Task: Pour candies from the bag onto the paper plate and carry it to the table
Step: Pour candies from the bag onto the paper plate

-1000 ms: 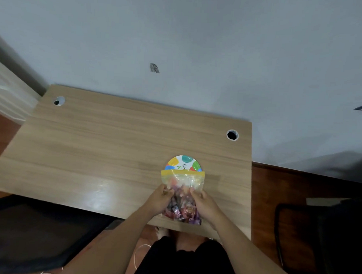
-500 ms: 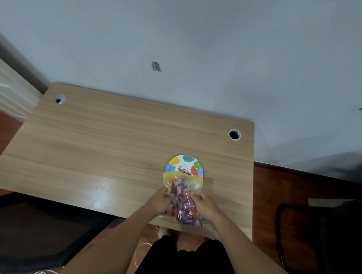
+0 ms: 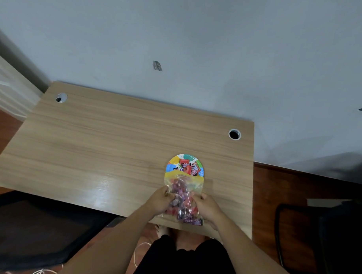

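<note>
A clear candy bag (image 3: 183,195) with a yellow top band is tipped mouth-first over the near edge of a small colourful paper plate (image 3: 172,164). Several red wrapped candies (image 3: 189,168) lie on the plate. My left hand (image 3: 159,201) grips the bag's left side and my right hand (image 3: 207,207) grips its right side, both near the bag's bottom half. Purple and red candies still fill the bag. The bag hides the plate's near part.
The plate rests on a light wooden desk (image 3: 105,150) with a cable hole at the back left (image 3: 61,97) and another at the back right (image 3: 234,134). A grey wall rises behind. A dark chair (image 3: 316,240) stands at the right, a black mat at the lower left.
The bag has been tilted further over the plate, and red candies have slid out onto the plate, which was bare a second ago. Both hands keep their grip.
</note>
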Demonstrator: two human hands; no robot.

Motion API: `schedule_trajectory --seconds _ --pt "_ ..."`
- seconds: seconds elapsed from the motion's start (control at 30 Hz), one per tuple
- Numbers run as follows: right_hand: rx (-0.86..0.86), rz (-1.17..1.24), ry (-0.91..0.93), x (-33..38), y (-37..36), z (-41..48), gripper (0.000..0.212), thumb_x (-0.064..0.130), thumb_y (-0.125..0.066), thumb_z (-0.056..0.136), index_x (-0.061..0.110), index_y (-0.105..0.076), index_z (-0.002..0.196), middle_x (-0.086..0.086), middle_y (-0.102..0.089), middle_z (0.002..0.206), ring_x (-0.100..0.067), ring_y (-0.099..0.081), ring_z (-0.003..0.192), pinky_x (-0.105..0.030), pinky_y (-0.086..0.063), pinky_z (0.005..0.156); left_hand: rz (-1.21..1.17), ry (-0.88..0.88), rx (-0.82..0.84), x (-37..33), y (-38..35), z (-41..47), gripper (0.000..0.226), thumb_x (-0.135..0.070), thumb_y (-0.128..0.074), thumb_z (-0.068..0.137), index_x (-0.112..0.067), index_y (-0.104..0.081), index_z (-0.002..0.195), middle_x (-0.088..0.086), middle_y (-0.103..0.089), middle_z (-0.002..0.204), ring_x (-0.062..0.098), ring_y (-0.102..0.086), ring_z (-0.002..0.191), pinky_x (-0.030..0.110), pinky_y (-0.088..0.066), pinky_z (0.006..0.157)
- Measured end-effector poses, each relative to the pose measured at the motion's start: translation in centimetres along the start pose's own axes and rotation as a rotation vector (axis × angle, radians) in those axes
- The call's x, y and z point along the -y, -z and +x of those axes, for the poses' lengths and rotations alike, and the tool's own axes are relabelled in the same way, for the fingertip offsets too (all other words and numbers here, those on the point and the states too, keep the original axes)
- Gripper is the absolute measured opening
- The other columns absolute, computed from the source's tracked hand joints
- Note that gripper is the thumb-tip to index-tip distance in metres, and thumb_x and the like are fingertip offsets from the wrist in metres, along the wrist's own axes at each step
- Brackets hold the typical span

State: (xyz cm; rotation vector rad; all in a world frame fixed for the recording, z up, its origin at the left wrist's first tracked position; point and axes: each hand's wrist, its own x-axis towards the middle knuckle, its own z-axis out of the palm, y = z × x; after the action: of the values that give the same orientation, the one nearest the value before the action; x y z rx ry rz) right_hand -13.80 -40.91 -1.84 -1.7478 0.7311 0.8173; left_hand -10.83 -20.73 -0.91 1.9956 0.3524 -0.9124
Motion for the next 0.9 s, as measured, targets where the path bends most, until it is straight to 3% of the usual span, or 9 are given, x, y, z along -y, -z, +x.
schedule_trajectory --seconds 0.1,0.17,0.3,0.43,0.6,0.77,0.9 --pt "0.006 0.027 0.005 0.09 -0.03 -0.2 0.04 0.043 -0.057 0.109 0.009 -0.075 0.114 -0.004 -0.065 0.086 -0.017 -0.058 0.069 -0.028 -0.044 0.065 -0.006 -0.003 -0.008 -0.08 0.1 -0.14 0.034 -0.018 -0.06 0.103 -0.022 -0.045 0.073 -0.007 -0.047 0.064 0.0 -0.044 0.046 0.013 -0.034 0.04" --pt "0.009 0.051 0.005 0.11 -0.04 -0.33 0.034 0.043 -0.057 0.109 0.014 -0.076 0.109 -0.004 -0.062 0.085 -0.02 -0.057 0.073 -0.03 -0.043 0.07 -0.019 -0.003 -0.008 -0.19 0.15 -0.25 0.037 -0.019 -0.061 0.103 -0.021 -0.041 0.072 -0.006 -0.044 0.064 0.005 -0.041 0.048 0.015 -0.033 0.04" --pt "-0.014 0.045 0.017 -0.15 0.03 -0.34 0.042 0.044 -0.058 0.108 0.006 -0.073 0.117 -0.006 -0.06 0.083 -0.02 -0.056 0.078 -0.03 -0.038 0.065 -0.05 0.005 -0.004 -0.39 0.22 -0.5 0.031 -0.019 -0.062 0.102 -0.018 -0.04 0.081 0.002 -0.041 0.068 0.012 -0.038 0.056 0.026 -0.033 0.047" --pt "-0.03 0.022 0.021 -0.15 0.14 -0.37 0.045 0.043 -0.058 0.108 0.002 -0.071 0.119 -0.007 -0.062 0.084 -0.021 -0.057 0.077 -0.029 -0.037 0.063 -0.062 -0.005 -0.001 -0.46 0.32 -0.62 0.03 -0.023 -0.063 0.102 -0.016 -0.041 0.084 0.004 -0.04 0.07 0.013 -0.038 0.058 0.026 -0.033 0.048" --pt "-0.03 0.022 0.029 0.13 0.16 -0.5 0.037 0.04 -0.058 0.109 0.008 -0.074 0.117 -0.006 -0.066 0.086 -0.022 -0.062 0.08 -0.028 -0.039 0.061 -0.077 0.003 0.003 -0.41 0.51 -0.59 0.03 -0.023 -0.064 0.102 -0.017 -0.041 0.084 0.005 -0.04 0.073 0.013 -0.038 0.059 0.028 -0.032 0.049" --pt "-0.028 0.036 0.025 0.41 0.15 -0.48 0.037 0.038 -0.058 0.109 0.005 -0.074 0.114 -0.008 -0.066 0.086 -0.022 -0.063 0.081 -0.031 -0.041 0.068 -0.149 0.017 0.03 -0.48 0.65 -0.58 0.014 -0.022 -0.063 0.103 -0.009 -0.061 0.098 0.013 -0.053 0.087 0.019 -0.049 0.077 0.03 -0.04 0.064" --pt "-0.013 0.072 0.032 0.6 0.16 -0.52 0.032 0.036 -0.059 0.109 0.01 -0.076 0.118 -0.02 -0.075 0.093 -0.025 -0.068 0.08 -0.032 -0.046 0.073 -0.176 0.044 0.025 -0.4 0.87 -0.38 0.015 -0.026 -0.063 0.104 -0.012 -0.063 0.098 0.01 -0.056 0.082 0.016 -0.049 0.063 0.024 -0.04 0.051"
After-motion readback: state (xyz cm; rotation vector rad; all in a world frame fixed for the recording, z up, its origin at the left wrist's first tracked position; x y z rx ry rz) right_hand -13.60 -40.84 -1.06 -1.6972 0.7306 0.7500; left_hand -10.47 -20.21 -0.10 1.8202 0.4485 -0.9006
